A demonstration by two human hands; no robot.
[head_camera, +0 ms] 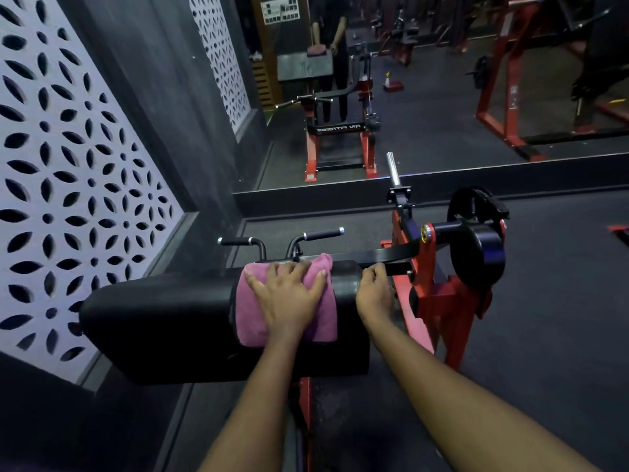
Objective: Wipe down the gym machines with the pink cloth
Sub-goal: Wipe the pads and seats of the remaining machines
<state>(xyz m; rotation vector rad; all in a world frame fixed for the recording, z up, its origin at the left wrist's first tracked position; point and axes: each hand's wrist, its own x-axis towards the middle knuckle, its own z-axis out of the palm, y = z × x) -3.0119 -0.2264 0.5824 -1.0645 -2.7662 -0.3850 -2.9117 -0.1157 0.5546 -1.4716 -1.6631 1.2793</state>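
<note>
A folded pink cloth (258,315) lies on the black padded top (160,315) of a red and black gym machine (439,301). My left hand (289,294) presses flat on the cloth with fingers spread. My right hand (374,291) grips the pad's right end, fingers curled over its far edge beside a black lever arm (391,253).
A perforated white wall panel (68,185) runs along the left. Two black handles (279,240) rise behind the pad. A silver weight peg (393,170) and a round black roller pad (476,253) stand to the right. A floor mirror (442,97) ahead reflects the machine and a person.
</note>
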